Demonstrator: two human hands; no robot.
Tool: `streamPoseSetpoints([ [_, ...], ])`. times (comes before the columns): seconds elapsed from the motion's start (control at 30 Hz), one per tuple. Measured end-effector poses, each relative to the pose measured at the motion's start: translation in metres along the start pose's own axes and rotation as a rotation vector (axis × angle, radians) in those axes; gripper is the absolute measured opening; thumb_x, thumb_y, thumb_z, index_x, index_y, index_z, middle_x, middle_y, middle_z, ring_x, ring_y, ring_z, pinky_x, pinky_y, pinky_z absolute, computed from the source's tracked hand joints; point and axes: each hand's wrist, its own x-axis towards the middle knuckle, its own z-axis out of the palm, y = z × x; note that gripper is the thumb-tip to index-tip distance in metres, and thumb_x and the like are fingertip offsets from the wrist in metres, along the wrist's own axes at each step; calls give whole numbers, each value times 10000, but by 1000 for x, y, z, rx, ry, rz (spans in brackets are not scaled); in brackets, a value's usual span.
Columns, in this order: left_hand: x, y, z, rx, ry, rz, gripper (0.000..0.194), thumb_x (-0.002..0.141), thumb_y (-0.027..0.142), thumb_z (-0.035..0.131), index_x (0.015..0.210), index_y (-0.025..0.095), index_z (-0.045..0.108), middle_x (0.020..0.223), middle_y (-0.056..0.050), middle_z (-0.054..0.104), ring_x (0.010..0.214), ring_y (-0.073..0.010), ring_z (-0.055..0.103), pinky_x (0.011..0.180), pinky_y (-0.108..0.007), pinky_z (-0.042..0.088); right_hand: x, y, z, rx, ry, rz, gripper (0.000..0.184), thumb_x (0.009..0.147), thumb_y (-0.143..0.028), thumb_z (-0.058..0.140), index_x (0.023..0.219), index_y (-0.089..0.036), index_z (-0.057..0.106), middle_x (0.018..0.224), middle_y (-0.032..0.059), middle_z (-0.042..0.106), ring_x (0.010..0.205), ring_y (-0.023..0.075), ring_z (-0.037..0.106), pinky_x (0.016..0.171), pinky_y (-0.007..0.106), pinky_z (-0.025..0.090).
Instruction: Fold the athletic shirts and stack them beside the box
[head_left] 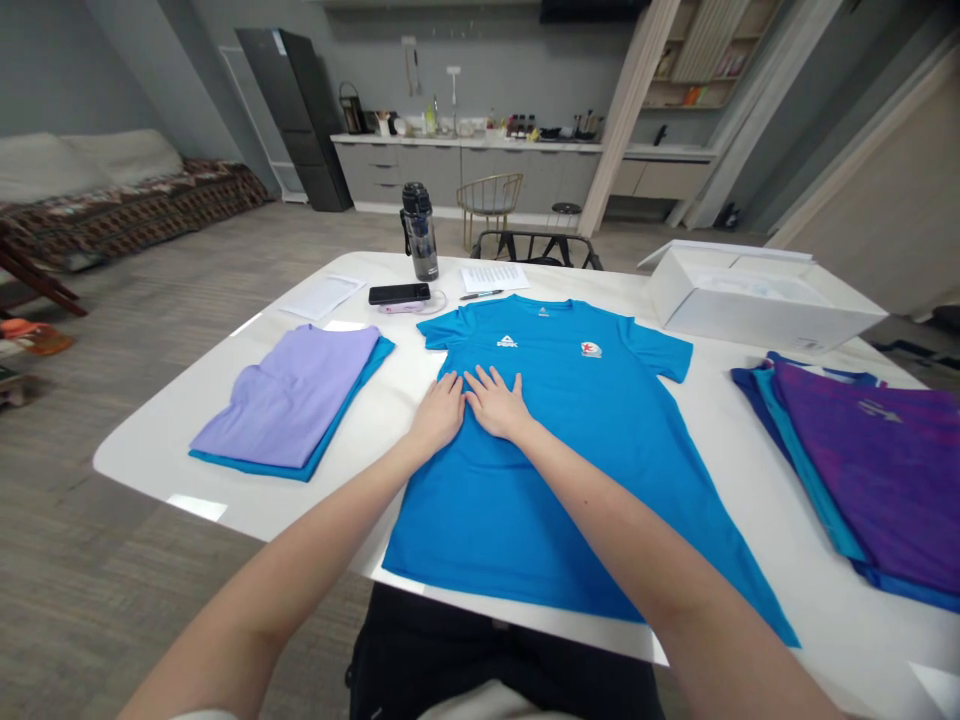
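Blue T-shirt (570,470) lies spread flat, front side up, on the white bench (750,500), its hem at the near edge and its collar toward the far side. Both short sleeves are extended to left and right.

Left hand (437,412) rests palm down at the left edge of the shirt body, fingers extended and slightly spread, gripping nothing. Right hand (496,400) rests palm down on the chest area just beside it, fingers likewise flat and open. The two hands touch or nearly touch at the thumbs.

Chest markings: a small white logo (507,342) with lettering that appears to read "PEAK", and a red-and-white badge (591,349) to its right. A further small mark sits at the collar; it is too small to read.

To the left, well apart, a folded lilac garment (292,395) lies on top of a folded blue one. To the right, a purple shirt (885,470) lies on a stack of blue ones, with a pale, illegible chest mark.

Farther back: a black phone (399,293), a dark water bottle (420,232), a printed sheet (493,276) with illegible text, a pen (481,295), and an open white box (757,295) at far right.
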Motion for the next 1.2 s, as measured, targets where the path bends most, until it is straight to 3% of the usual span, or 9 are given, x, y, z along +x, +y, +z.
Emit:
streamPoseSetpoints([
  [0.23, -33, 7, -14, 45, -111, -55, 687, 1037, 607, 285, 1612, 236, 352, 1678, -105, 302, 1560, -359, 232, 1254, -606, 182, -54, 17, -3, -50, 23, 157, 679, 1037, -667, 171, 1635, -356, 259, 1719, 30, 181, 1580, 334, 120, 1184, 751, 47],
  [0.4, -50, 25, -18, 58, -96, 22, 693, 1017, 647, 305, 1598, 277, 380, 1666, -102, 330, 1560, -329, 247, 1262, -626, 36, -104, 55, -14, -71, 16, 279, 707, 1024, -689, 106, 1640, -367, 231, 1728, 12, 130, 1584, 334, 84, 1171, 770, 72],
  [0.53, -50, 52, -14, 8, -135, 69, 697, 1016, 663, 277, 1605, 301, 359, 1682, -80, 298, 1568, -311, 229, 1264, -613, 62, -139, 99, -25, -85, 15, 428, 710, 1022, -688, 104, 1642, -365, 229, 1729, 10, 127, 1585, 334, 84, 1176, 765, 79],
  [0.63, -49, 71, -10, -40, -176, 85, 723, 1012, 684, 247, 1621, 303, 319, 1699, -69, 249, 1577, -316, 194, 1258, -626, 90, -164, 119, -28, -95, 5, 482, 731, 1008, -717, 113, 1646, -371, 207, 1729, 9, 127, 1586, 331, 82, 1191, 740, 84],
  [0.83, -60, 85, -7, -54, -164, 81, 739, 1005, 704, 235, 1625, 309, 307, 1703, -70, 232, 1583, -325, 167, 1247, -654, 79, -207, 115, -25, -124, 5, 498, 733, 998, -737, 111, 1646, -399, 173, 1730, 1, 127, 1586, 335, 78, 1179, 756, 83],
  [1.2, -58, 66, -13, -69, -220, 78, 651, 1040, 626, 237, 1611, 328, 333, 1696, -36, 261, 1580, -278, 195, 1266, -583, 105, -250, 102, -26, -77, -38, 598, 772, 970, -769, 98, 1649, -402, 136, 1734, -5, 83, 1581, 363, 56, 1104, 846, 96],
])
